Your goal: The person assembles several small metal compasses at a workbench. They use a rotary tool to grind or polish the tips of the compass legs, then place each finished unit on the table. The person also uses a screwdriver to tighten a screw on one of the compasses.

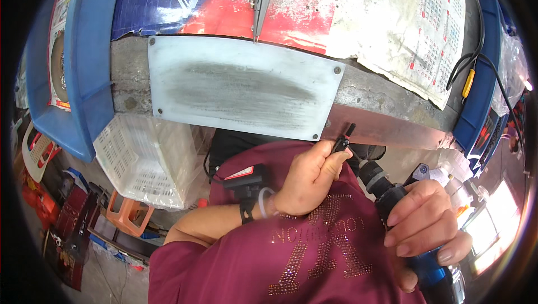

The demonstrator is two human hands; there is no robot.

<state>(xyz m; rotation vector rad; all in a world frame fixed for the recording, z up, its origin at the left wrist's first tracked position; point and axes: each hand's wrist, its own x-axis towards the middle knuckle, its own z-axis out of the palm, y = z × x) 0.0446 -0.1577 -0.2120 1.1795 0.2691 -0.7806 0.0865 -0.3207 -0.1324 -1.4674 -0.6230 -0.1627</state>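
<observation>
The small dark part (pixel 342 142) is just beyond the near right corner of the white plate, pinched between the thumb and fingers of the left hand (pixel 311 178). The right hand (pixel 428 225) has its grip wrapped round a blue-and-black driver-like tool (pixel 390 196), whose thin shaft points at the part. I judge the step in hand to be working the tool's tip on this part; whether they touch is too small to tell. The next move calls for a firm pinch and the shaft kept in line.

Beyond the hands, the white plate (pixel 241 121), smudged grey, lies on the surface (pixel 130 63) with a dark fastener at each corner. Pliers (pixel 260 4) point down at its far edge.

Of the containers, the blue bin (pixel 81 74) at left holds a printed sheet and a round piece with shiny bits. The white slotted basket (pixel 126 152) has clear plastic about it. At right, a clear bag (pixel 510 65) is by another blue bin (pixel 488 23).
</observation>
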